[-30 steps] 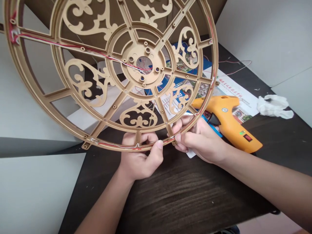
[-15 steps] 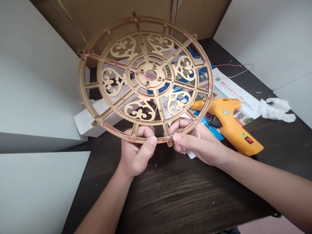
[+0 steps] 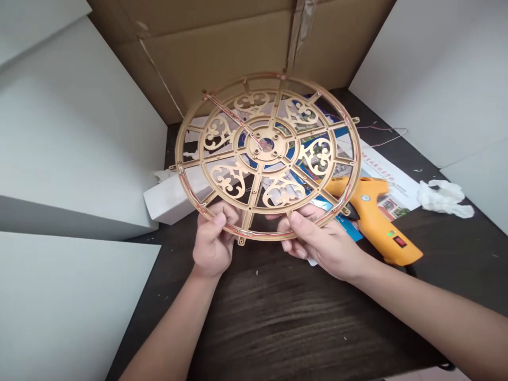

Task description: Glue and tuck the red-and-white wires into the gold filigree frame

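Observation:
A round gold openwork frame (image 3: 254, 198) with scroll ornaments is held tilted above the dark table. Red and white wires run along its rim and along one spoke to the centre hole. My left hand (image 3: 214, 241) grips the near rim at the left, thumb on top. At the right of the near rim, my right hand (image 3: 325, 238) pinches it with the thumb above and fingers below. An orange glue gun (image 3: 381, 222) lies just right of the frame, its nozzle end partly behind the rim.
Printed papers (image 3: 391, 185) lie under the frame and glue gun. A white box (image 3: 170, 198) sits at the left and a crumpled tissue (image 3: 446, 198) at the right. Cardboard (image 3: 222, 47) stands behind the dark table (image 3: 262, 317), with white panels on both sides.
The frame has turned clockwise and shifted right and lower in view, lying flatter. My hands are farther apart on its rim, both still gripping. The camera view has shifted slightly.

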